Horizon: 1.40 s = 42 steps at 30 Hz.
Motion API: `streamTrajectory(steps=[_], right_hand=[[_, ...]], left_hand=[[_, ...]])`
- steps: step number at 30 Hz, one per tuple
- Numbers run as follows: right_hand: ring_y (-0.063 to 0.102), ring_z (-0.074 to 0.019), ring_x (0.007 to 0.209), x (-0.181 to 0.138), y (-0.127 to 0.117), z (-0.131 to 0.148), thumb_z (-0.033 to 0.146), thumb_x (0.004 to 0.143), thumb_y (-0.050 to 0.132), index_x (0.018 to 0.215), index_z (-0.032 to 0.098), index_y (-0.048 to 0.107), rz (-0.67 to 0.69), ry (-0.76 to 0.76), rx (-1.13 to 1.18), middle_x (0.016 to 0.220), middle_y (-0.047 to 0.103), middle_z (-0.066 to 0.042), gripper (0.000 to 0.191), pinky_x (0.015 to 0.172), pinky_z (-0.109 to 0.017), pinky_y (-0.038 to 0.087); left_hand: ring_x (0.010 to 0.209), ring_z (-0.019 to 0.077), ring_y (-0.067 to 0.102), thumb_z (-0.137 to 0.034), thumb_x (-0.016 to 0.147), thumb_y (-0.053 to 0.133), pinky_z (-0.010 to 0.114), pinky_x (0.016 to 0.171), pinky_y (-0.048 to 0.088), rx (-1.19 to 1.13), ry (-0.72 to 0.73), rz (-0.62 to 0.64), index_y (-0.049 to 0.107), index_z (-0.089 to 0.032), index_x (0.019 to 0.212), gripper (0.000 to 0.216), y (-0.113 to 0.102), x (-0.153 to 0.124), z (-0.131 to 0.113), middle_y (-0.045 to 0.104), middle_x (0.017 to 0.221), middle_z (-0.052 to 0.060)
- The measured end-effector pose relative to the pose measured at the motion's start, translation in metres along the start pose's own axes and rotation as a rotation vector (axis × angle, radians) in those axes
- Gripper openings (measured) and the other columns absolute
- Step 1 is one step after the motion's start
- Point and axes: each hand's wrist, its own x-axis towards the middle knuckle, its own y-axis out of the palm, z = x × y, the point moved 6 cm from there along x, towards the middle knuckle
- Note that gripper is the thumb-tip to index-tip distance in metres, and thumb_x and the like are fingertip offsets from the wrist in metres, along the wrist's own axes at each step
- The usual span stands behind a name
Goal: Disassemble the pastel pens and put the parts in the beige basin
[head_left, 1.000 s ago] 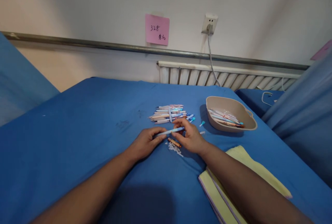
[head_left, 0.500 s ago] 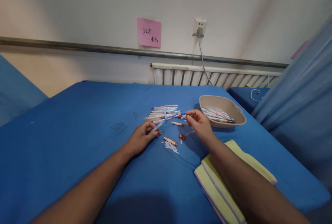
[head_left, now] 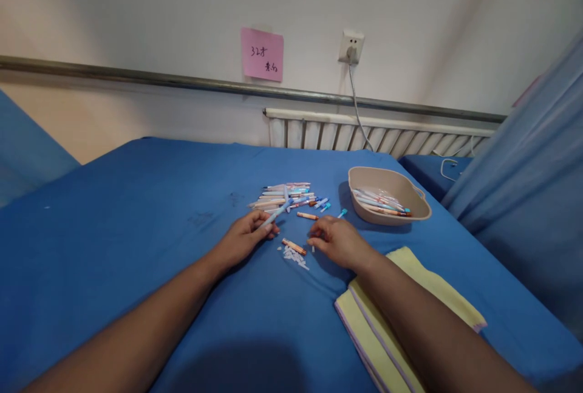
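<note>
My left hand [head_left: 249,230] is closed on a light blue pen [head_left: 276,214], held at a slant, its upper end toward the pile of pens [head_left: 277,194] behind. My right hand [head_left: 337,240] reaches down to the sheet with its fingers drawn together; what lies between the fingertips is hidden, and a tiny white piece [head_left: 313,249] shows just below them. Between the hands lie an orange-brown pen barrel [head_left: 294,246] and a heap of small white pieces [head_left: 296,257]. A second orange-brown barrel [head_left: 307,215] rests farther back. Small blue caps [head_left: 321,203] lie right of the pile.
A beige basket [head_left: 389,175] holding more pens stands at the right rear. The folded yellow cloth [head_left: 364,323] lies under my right forearm. Blue sheeting [head_left: 136,229] covers the surface. Behind are a radiator [head_left: 319,133], a metal rail and a wall socket; a blue curtain hangs at right.
My right hand has come down and toward me, from beside the pile's right end to the brown pieces. A small turquoise piece now shows near the basket. My left hand keeps the pen.
</note>
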Motion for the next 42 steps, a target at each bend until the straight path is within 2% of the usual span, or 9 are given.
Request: streamTrajectory(steps=[7,13,16,19,22,25,29,42], right_hand=[[0.058,-0.0177,0.084,0.002,0.008,0.017,0.021,0.082,0.055,0.088,0.020,0.064,0.105,-0.060,-0.222,0.091,0.064,-0.007,0.011,0.074,-0.027,0.040],[0.056,-0.0213,0.085,0.001,0.006,0.026,0.021,0.083,0.051,0.090,0.020,0.065,0.080,-0.100,-0.291,0.087,0.066,-0.008,0.016,0.078,-0.033,0.039],[0.056,-0.0196,0.085,0.005,0.005,0.020,0.020,0.082,0.051,0.098,0.021,0.064,-0.042,-0.072,-0.100,0.090,0.065,-0.007,0.020,0.078,-0.032,0.040],[0.056,-0.0154,0.072,0.011,0.007,0.003,0.025,0.082,0.051,0.101,0.021,0.062,-0.185,0.030,0.323,0.081,0.063,-0.003,0.022,0.066,-0.028,0.044],[0.055,-0.0123,0.060,0.016,0.011,-0.012,0.034,0.077,0.059,0.092,0.020,0.059,-0.266,0.137,0.817,0.070,0.060,0.001,0.021,0.056,-0.024,0.044],[0.058,-0.0117,0.061,0.018,0.008,-0.016,0.038,0.068,0.069,0.087,0.019,0.057,-0.303,0.190,1.084,0.072,0.062,0.001,0.029,0.056,-0.023,0.044],[0.059,-0.0106,0.060,0.016,0.002,-0.016,0.037,0.067,0.071,0.088,0.017,0.057,-0.327,0.224,1.165,0.073,0.065,0.000,0.031,0.057,-0.022,0.044],[0.059,-0.0096,0.058,0.011,0.000,-0.013,0.034,0.068,0.072,0.085,0.017,0.059,-0.333,0.184,1.149,0.071,0.064,0.001,0.027,0.057,-0.023,0.046]], left_hand=[[0.074,0.0156,0.060,-0.037,0.076,0.061,0.030,0.074,0.045,0.043,0.010,0.006,0.056,-0.017,0.084,0.022,0.000,-0.001,0.002,0.066,0.081,0.004],[0.075,0.0166,0.060,-0.037,0.075,0.061,0.029,0.074,0.045,0.071,0.012,-0.002,0.058,-0.017,0.082,0.021,0.001,-0.002,0.001,0.066,0.081,0.004],[0.076,0.0174,0.060,-0.038,0.076,0.059,0.029,0.074,0.045,0.095,0.022,0.001,0.058,-0.017,0.082,0.022,0.001,-0.003,-0.003,0.066,0.081,0.004],[0.079,0.0185,0.058,-0.042,0.079,0.053,0.029,0.074,0.045,0.209,0.037,0.039,0.059,-0.017,0.084,0.026,0.002,-0.005,-0.007,0.065,0.082,0.003],[0.082,0.0193,0.058,-0.045,0.082,0.048,0.029,0.075,0.045,0.327,0.044,0.086,0.060,-0.018,0.088,0.030,0.003,-0.008,-0.009,0.064,0.085,0.002],[0.082,0.0193,0.058,-0.045,0.084,0.045,0.028,0.075,0.045,0.378,0.053,0.114,0.059,-0.018,0.089,0.031,0.005,-0.010,-0.011,0.064,0.087,0.002],[0.081,0.0195,0.058,-0.045,0.085,0.043,0.028,0.074,0.044,0.407,0.068,0.136,0.059,-0.019,0.089,0.031,0.010,-0.012,-0.013,0.063,0.085,0.001],[0.080,0.0191,0.057,-0.044,0.085,0.043,0.027,0.072,0.044,0.424,0.065,0.143,0.060,-0.019,0.090,0.031,0.012,-0.013,-0.014,0.063,0.084,0.001]])
